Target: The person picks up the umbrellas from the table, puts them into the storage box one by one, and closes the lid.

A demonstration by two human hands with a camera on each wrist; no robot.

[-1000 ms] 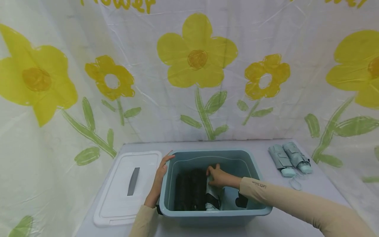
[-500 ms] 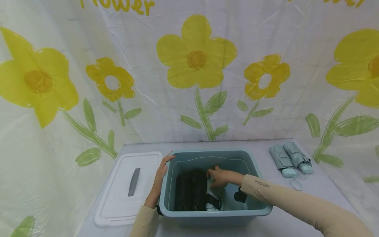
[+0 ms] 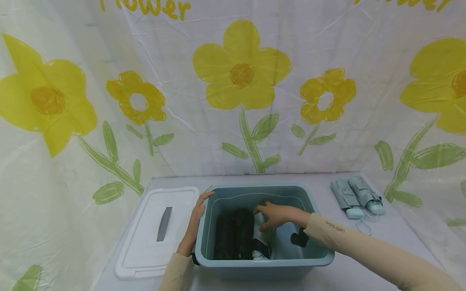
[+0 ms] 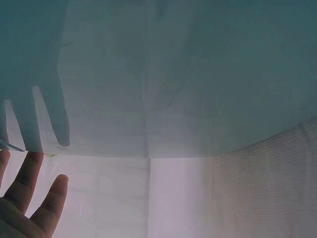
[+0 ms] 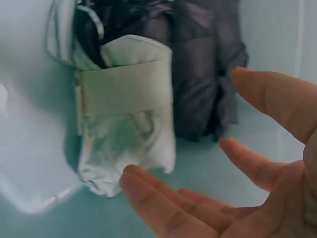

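Observation:
A blue-grey plastic bin (image 3: 262, 262) holds several folded umbrellas. Two black folded umbrellas (image 3: 234, 234) lie side by side along its left half. Beside them is a pale folded umbrella (image 3: 261, 246) with a dark band in the head view. Over that pale umbrella reaches my right hand (image 3: 275, 215), its thumb and fingers spread. In the right wrist view, a fingertip appears at the lower end of the pale umbrella (image 5: 126, 99); contact cannot be made out. My left hand (image 3: 198, 210) rests along the bin's left rim, fingers extended; its fingers (image 4: 53, 203) show beside the bin wall.
On the table's left lies a white lid (image 3: 143, 242) with a grey handle (image 3: 164, 224). Two pale folded umbrellas (image 3: 356, 196) with a thin strap lie at the back right. Behind the table hangs a flower-printed curtain (image 3: 242, 74). Something small and black (image 3: 299, 238) shows below my right wrist.
My right wrist and forearm have shifted slightly right, while the fingers stay above the pale umbrella. The left hand keeps its place on the rim.

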